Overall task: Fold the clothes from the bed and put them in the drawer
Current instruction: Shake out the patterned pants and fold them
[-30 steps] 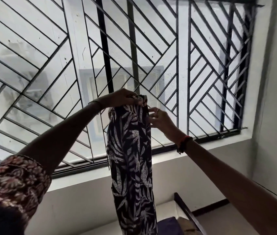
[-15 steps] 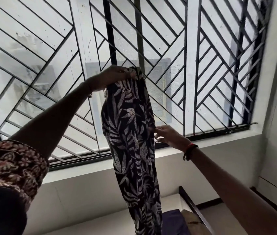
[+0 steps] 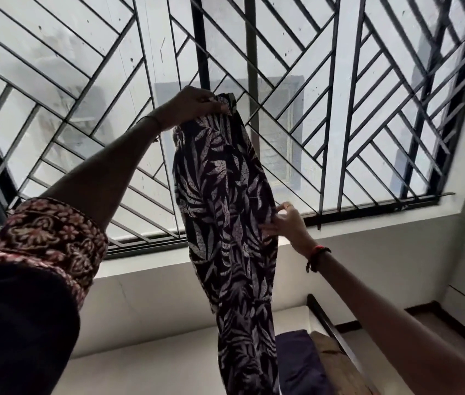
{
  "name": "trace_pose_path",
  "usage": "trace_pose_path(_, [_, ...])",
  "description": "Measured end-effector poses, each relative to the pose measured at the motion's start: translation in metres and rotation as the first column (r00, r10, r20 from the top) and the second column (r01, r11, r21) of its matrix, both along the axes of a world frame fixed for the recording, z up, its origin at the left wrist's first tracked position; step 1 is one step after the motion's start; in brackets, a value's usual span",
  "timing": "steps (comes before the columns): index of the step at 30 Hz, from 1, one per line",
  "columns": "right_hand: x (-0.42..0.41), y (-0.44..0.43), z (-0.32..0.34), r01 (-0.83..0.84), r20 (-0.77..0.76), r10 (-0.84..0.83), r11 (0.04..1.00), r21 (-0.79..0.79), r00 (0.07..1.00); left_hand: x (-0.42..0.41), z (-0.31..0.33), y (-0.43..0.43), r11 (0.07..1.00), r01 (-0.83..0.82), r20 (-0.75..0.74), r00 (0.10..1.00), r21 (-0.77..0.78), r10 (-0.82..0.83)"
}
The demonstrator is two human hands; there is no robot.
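**Hands raised, holding one long black fabric garment with a pale leaf print point(image 3: 225, 209)**

The left hand point(image 3: 194, 105) was closed round the garment's top edge, bunching it, and held it high in front of the black metal window grille point(image 3: 339, 109). The right hand point(image 3: 285, 226) sat lower, at mid-height on the garment's right edge, with its fingers pinching the fabric there (how far they wrapped behind could not be seen). The garment hung in the air from the left hand. Its lower end ran out of view beside a dark blue cloth point(image 3: 296, 360). No drawer was in view.

**Step in hand: straightening before the first fold**

1. The top grip would best be kept firm, so that the garment's weight pulled the creases out.
2. The right hand would do well to run down the side edge, aligning the layers rather than tugging them sideways.
3. The fold should probably wait until both long edges hung parallel.

**Orientation**

The long axis was close to vertical. The top end pointed up at the left hand, and the free end pointed down. The middle bulged slightly toward the right hand.
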State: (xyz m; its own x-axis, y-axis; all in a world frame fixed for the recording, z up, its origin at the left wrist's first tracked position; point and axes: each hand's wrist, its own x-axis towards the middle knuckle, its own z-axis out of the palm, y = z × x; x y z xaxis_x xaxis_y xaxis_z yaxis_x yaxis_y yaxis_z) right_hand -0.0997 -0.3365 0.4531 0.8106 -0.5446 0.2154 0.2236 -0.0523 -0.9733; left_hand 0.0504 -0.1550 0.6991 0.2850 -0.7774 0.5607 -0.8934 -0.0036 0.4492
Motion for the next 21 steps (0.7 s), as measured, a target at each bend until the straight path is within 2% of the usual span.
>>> trace_pose_path(3, [-0.002,0.009,-0.024,-0.099,-0.189,0.068,0.982,-0.162,0.980,0.002,0.001,0.001,1.000,-0.008,0.011,1.000,-0.003,0.008])
trace_pose_path(4, [-0.002,0.009,-0.030,-0.097,-0.207,0.052,0.972,-0.216,0.977,0.003,0.001,0.001,1.000,-0.018,0.015,1.000,-0.006,0.019])
trace_pose_path(6, [0.001,0.003,-0.035,0.061,-0.142,-0.094,0.973,-0.221,0.985,0.004,0.002,0.001,0.999,-0.032,0.027,0.999,-0.006,0.032])
trace_pose_path(8, [0.002,-0.005,-0.038,0.224,-0.057,-0.230,0.970,-0.094,0.972,0.005,0.004,0.004,0.999,-0.033,0.028,0.999,-0.007,0.033])
trace_pose_path(9, [0.002,-0.007,-0.040,0.264,-0.036,-0.268,0.961,-0.087,0.963,0.005,0.005,0.006,0.999,-0.033,0.031,0.999,-0.005,0.033])
trace_pose_path(12, [-0.001,-0.005,-0.049,0.317,-0.105,-0.363,0.897,-0.308,0.926,0.006,0.005,0.010,1.000,-0.028,0.038,0.999,0.004,0.028])
trace_pose_path(14, [-0.003,0.002,-0.053,0.265,-0.182,-0.315,0.930,-0.253,0.931,0.005,0.005,0.012,1.000,-0.022,0.053,0.998,0.001,0.022])
trace_pose_path(17, [-0.005,0.021,-0.058,0.123,-0.156,-0.111,0.990,0.074,0.981,0.005,0.002,0.011,1.000,-0.015,0.070,0.997,-0.013,0.016])
trace_pose_path(18, [-0.006,0.028,-0.060,0.043,-0.134,-0.028,0.993,0.110,0.991,0.004,0.002,0.010,0.999,-0.023,0.070,0.997,-0.028,0.025])
trace_pose_path(21, [-0.012,0.044,-0.075,-0.166,-0.121,0.162,0.986,-0.021,0.979,0.005,0.002,0.007,0.998,-0.025,0.055,0.998,-0.066,0.029])
